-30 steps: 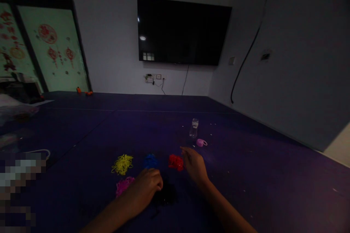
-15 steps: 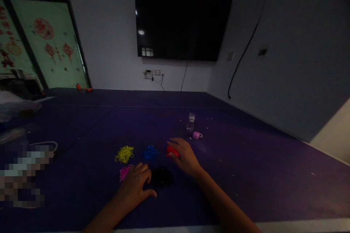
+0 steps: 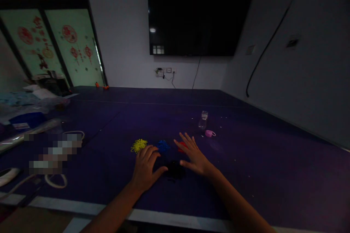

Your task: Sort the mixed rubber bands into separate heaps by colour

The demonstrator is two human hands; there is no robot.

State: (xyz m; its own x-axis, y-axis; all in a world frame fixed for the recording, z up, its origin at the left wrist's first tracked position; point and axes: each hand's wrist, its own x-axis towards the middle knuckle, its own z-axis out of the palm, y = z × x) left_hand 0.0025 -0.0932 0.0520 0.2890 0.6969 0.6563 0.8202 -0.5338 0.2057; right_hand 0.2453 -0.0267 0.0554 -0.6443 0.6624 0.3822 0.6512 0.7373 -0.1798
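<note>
Small piles of what look like rubber bands lie on the purple surface. My left hand (image 3: 146,166) holds nothing, its fingers curved and thumb apart, just in front of the yellow pile (image 3: 139,145). Between my hands sits the dark black pile (image 3: 175,169), with the blue pile (image 3: 163,146) behind it. My right hand (image 3: 194,156) is spread open over the red pile (image 3: 182,146), partly covering it. The pink pile is out of sight, apparently behind my left hand. Whether either hand touches the bands I cannot tell.
A clear bottle (image 3: 203,120) stands beyond my right hand, with a pink looped cap (image 3: 209,133) near it. At left lie a blurred-out object (image 3: 56,154) with a white loop, a blue container (image 3: 27,121) and plastic wrapping. A large TV (image 3: 201,20) hangs on the wall.
The view has swung left, shifting everything rightward in the picture. My left hand now hides the pink pile, and my right hand's fingers are more spread over the red one.
</note>
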